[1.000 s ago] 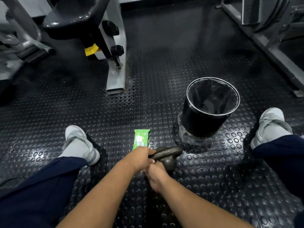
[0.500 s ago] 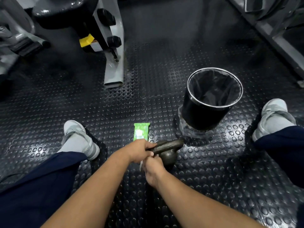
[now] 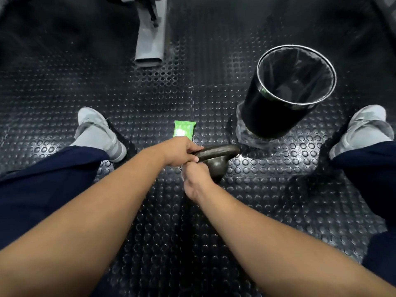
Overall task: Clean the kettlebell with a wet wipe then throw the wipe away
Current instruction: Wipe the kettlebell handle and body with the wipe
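A small dark kettlebell point(image 3: 216, 162) stands on the studded rubber floor between my legs. My left hand point(image 3: 179, 151) grips the left end of its handle. My right hand point(image 3: 196, 179) presses against the near side of its body, fingers closed; a sliver of white wipe point(image 3: 182, 167) shows at its top edge, the rest hidden under the hand. A green wet-wipe pack point(image 3: 183, 130) lies flat on the floor just beyond my left hand. A black bin point(image 3: 280, 103) with a dark liner stands open to the far right of the kettlebell.
My grey shoes rest at left point(image 3: 96, 131) and right point(image 3: 362, 129), with my dark blue trouser legs on both sides. The grey foot of a gym machine point(image 3: 151, 39) lies on the floor straight ahead, beyond the pack.
My head has tipped downward, so the floor items sit higher in view and closer. My right hand has slid slightly on the kettlebell's near side; the left keeps its grip.
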`<state>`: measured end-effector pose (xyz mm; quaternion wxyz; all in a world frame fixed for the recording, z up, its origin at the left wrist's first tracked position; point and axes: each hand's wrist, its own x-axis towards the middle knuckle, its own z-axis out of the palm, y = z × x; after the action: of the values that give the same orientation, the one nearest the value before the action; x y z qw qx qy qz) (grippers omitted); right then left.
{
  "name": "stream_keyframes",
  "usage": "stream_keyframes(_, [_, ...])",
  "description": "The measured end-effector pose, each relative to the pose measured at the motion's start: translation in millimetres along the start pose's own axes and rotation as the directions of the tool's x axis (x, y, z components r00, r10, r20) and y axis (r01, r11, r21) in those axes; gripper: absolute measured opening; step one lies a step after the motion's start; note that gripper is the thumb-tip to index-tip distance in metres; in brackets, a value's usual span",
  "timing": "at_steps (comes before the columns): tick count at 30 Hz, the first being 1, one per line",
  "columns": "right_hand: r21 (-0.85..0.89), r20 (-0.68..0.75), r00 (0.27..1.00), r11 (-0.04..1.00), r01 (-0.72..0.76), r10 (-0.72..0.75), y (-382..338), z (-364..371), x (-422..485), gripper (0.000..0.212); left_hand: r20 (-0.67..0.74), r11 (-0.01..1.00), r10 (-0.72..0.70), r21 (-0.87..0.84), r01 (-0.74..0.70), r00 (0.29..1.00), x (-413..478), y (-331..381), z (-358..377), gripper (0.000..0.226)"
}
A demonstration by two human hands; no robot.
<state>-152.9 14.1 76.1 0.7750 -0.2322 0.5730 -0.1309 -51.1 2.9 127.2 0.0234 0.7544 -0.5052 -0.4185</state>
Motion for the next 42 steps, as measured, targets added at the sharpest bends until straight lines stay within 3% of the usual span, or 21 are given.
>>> stream_keyframes(2, [0.012, 0.041, 0.999, 1.0, -0.004, 0.004, 2, 1, -12, 0.046, 0.016, 1.0, -0.002, 0.011, 0.002, 1.0, 2, 0, -1, 0.051])
stream_keyframes(11, [-0.057, 0.026, 1.0, 0.998, 0.008, -0.006, -5, -10, -8, 0.046, 0.018, 0.999, -0.03, 0.031, 0.03, 0.999, 1, 5, -2, 0.049])
stream_keyframes(17, [0.046, 0.066, 0.997, 0.999, -0.029, 0.026, -6, -14, -20, 0.037, 0.024, 0.999, -0.023, 0.024, 0.023, 0.999, 2, 4, -1, 0.05])
stream_keyframes(23, [-0.107, 0.071, 0.996, 0.994, -0.038, 0.046, -16, -13, -17, 0.039, 0.002, 0.999, -0.034, 0.031, 0.034, 0.999, 0, 6, 0, 0.05])
stream_keyframes(28, [-0.031, 0.091, 0.995, 0.998, -0.047, 0.05, -9, -16, -29, 0.034, -0.003, 0.999, -0.034, 0.037, 0.034, 0.999, -1, 5, 0, 0.051])
stream_keyframes(36, [-0.098, 0.061, 0.998, 0.995, -0.015, 0.021, -9, -7, -17, 0.027, -0.01, 0.997, -0.034, 0.064, 0.034, 0.999, -1, 9, 2, 0.052])
stream_keyframes(42, [-0.051, 0.064, 0.998, 0.999, 0.008, -0.005, -6, -7, -20, 0.025, -0.015, 0.996, -0.031, 0.088, 0.033, 0.999, -1, 7, -1, 0.053])
